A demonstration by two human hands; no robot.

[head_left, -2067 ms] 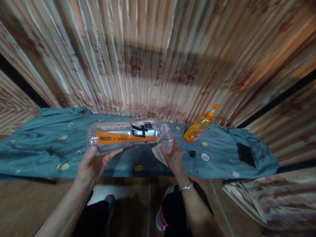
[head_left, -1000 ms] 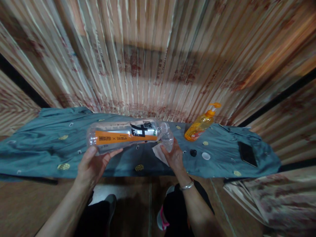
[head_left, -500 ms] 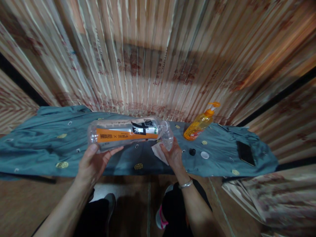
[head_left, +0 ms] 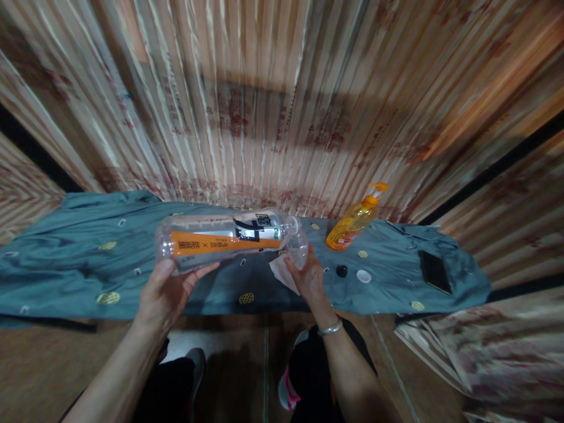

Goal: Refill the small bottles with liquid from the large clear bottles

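Observation:
A large clear plastic bottle [head_left: 215,238] with an orange and black label lies sideways above the table, its neck pointing right. My left hand [head_left: 167,291] grips the base end from below, thumb on the near side. At the other end, my right hand [head_left: 306,273] is closed around a small clear plastic container [head_left: 300,242], which meets the bottle's mouth. Its exact kind is hard to make out. No liquid shows clearly in either one. A white tissue [head_left: 282,273] lies beside my right hand, partly covered by it.
A teal patterned cloth [head_left: 145,252] covers the narrow table. An orange pump bottle [head_left: 352,226] stands at the back right. A black cap [head_left: 341,271], a white lid [head_left: 363,276] and a dark phone [head_left: 435,271] lie on the right. A striped curtain [head_left: 264,117] hangs behind.
Both hands and the bottle hold nearly the same pose. The view has shifted very slightly, so the things on the right appear a little further left.

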